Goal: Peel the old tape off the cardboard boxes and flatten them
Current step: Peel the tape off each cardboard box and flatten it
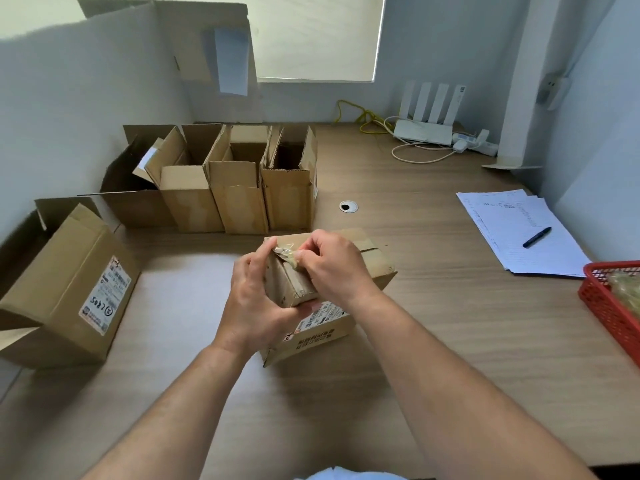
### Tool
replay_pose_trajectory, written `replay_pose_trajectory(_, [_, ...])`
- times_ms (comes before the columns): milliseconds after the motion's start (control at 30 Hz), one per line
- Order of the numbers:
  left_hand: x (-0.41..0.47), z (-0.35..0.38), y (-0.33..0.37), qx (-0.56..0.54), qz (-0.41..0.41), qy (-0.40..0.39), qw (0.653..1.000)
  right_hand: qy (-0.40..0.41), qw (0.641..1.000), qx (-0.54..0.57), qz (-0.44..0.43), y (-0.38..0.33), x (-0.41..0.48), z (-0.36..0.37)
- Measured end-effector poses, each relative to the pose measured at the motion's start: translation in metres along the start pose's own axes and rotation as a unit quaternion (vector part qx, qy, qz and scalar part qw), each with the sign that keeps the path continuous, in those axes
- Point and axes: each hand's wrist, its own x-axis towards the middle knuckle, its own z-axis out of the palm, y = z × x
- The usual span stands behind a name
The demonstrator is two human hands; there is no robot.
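Small box point(377, 268) on desk point(433, 323), middle, just before me, white label on near side. My left hand point(256, 296) grips its left end, fingers curled round corner. My right hand point(332, 268) pinches crumpled tape point(289, 258) at top edge of box, fingertips narrow, tight on it. Tape partly lifted, other end hidden under fingers. Behind: row of open boxes point(239, 199), upright, touching each other. Far left: labelled box point(62, 282), tilted. Right side: papers point(512, 220) with pen point(536, 237) on top, red basket point(595, 299) at edge.
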Motion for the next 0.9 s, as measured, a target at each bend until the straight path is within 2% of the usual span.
replay_pose_trajectory(233, [-0.017,-0.009,-0.016,-0.046,-0.021,0.027,0.998,-0.008,0.999,0.001,0.037,-0.01,0.0,0.019])
replay_pose_trajectory(333, [-0.027,-0.016,-0.027,-0.058,-0.068,0.047,0.995,0.031,0.984,0.117,0.13,0.001,0.01,0.008])
replay_pose_trajectory(367, [-0.029,-0.018,-0.03,-0.059,-0.064,0.041,0.995,0.033,0.984,0.114,0.136,0.005,0.013,0.006])
replay_pose_trajectory(500, [-0.027,-0.02,-0.038,-0.057,-0.038,0.001,0.998,0.019,0.996,-0.035,0.079,0.014,0.012,0.015])
replay_pose_trajectory(667, [-0.03,-0.019,-0.051,-0.052,-0.029,-0.014,0.998,0.08,0.983,-0.144,0.074,0.024,0.01,0.022])
replay_pose_trajectory(900, [-0.029,-0.022,-0.051,-0.048,-0.045,-0.035,0.997,0.075,0.979,-0.189,0.031,0.028,0.007,0.025])
